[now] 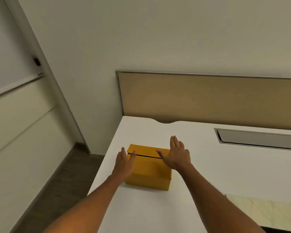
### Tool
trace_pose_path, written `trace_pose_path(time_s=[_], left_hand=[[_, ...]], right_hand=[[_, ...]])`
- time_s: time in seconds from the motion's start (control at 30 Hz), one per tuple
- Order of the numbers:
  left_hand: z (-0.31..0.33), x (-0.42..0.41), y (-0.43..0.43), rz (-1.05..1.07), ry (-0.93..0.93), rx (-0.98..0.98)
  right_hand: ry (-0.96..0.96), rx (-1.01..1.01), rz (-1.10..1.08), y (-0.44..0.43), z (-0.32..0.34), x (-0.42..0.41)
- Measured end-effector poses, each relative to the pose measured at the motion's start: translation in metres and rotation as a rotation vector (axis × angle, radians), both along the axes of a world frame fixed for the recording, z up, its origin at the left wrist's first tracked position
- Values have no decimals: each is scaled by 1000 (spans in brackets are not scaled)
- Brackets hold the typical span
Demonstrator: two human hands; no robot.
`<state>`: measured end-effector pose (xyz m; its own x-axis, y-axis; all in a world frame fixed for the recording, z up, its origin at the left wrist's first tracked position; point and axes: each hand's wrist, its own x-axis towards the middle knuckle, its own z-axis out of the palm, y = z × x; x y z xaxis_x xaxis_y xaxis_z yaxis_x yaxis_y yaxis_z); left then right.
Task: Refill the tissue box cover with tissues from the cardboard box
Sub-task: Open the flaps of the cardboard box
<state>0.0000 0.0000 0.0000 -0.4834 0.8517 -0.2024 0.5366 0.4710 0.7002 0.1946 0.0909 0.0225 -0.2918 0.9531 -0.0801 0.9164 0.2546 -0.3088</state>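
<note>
A closed yellow-brown cardboard box (149,170) sits near the left edge of the white desk (208,165). A dark slit runs across its top where the flaps meet. My left hand (124,163) lies flat against the box's left side, thumb resting at the slit. My right hand (175,156) is spread over the box's right top edge, thumb on the flap. Neither hand grips anything. No tissues are visible. A pale patterned object (265,214), perhaps the tissue box cover, shows partly at the lower right.
A tan partition panel (208,98) stands along the desk's back edge. A grey cable hatch (257,138) is set into the desk at the right. The desk's left edge drops to a dark floor (57,190); a white wall and door frame stand at the left.
</note>
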Motion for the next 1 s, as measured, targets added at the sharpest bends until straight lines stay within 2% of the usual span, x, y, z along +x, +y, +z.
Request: trace_pose_path(time_s=[0.13, 0.3, 0.8, 1.0], left_hand=[[-9, 0, -3, 121, -172, -88], [-22, -1, -5, 126, -239, -135], [-33, -11, 1, 82, -234, -132], [-27, -14, 7, 128, -256, -119]], right_hand=[[8, -75, -38, -10, -14, 0], [74, -141, -74, -23, -32, 1], [324, -146, -163, -32, -49, 2], [461, -140, -212, -34, -46, 3]])
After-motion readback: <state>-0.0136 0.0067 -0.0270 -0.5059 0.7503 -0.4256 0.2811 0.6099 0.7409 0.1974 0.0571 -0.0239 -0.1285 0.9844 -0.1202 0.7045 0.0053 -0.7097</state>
